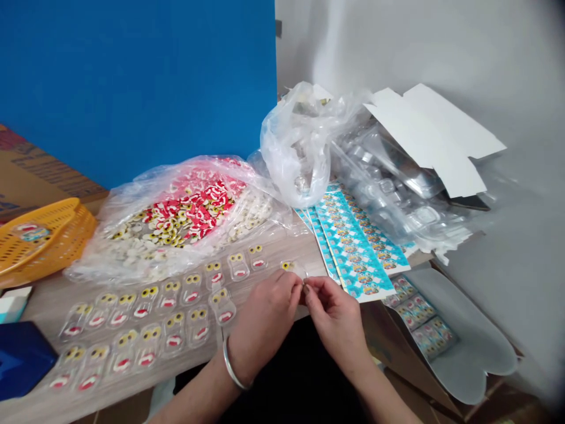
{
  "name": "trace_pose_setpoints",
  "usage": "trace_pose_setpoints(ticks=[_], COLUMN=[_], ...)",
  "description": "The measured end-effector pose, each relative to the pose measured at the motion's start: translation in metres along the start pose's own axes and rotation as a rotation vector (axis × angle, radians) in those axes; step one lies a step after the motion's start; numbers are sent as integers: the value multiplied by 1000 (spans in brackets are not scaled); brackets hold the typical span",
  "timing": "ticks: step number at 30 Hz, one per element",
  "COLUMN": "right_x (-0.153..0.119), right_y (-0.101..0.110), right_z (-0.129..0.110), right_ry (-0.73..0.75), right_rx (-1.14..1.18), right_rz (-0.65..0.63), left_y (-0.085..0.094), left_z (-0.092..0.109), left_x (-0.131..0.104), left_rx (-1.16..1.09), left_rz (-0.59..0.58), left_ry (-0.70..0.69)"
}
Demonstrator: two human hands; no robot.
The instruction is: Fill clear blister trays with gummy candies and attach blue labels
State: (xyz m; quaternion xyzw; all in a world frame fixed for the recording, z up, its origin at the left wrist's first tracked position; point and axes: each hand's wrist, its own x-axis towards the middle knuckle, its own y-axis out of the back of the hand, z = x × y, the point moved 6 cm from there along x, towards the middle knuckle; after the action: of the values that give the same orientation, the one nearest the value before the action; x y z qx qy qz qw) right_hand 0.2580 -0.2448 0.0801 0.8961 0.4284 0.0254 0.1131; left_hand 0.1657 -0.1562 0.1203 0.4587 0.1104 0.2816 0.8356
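My left hand [271, 312], with a silver bangle at its wrist, and my right hand [333, 312] meet fingertip to fingertip at the table's front edge. Both are closed in a pinch on something too small to make out. Just beyond my left fingers lies a yellow-eyed piece [288, 265] by some clear plastic. To the left, clear blister trays [192, 288] lie in rows, most with two yellow eyes and a red-and-white mouth piece. An open plastic bag [189, 212] behind them holds a heap of red, white and yellow pieces.
Blue printed sheets [353, 247] lie right of my hands, with clear plastic packs [388, 188] and white card [432, 132] behind. An orange basket [57, 235] and a dark blue object [24, 359] stand left. Below right, an open box holds packed cards [424, 321].
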Motion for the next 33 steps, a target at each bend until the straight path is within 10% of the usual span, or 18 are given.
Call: trace_pose_setpoints(ticks=[22,33], right_x=[0,22], right_y=[4,11], right_z=[-16,-4], right_ry=[119,111], right_rx=[-164,-63], right_rz=[-30,103], left_y=[-4,-22], left_z=[-17,-27], left_x=[12,23], left_rx=[-250,-854], left_rz=[-120,-90], left_ry=[65,328])
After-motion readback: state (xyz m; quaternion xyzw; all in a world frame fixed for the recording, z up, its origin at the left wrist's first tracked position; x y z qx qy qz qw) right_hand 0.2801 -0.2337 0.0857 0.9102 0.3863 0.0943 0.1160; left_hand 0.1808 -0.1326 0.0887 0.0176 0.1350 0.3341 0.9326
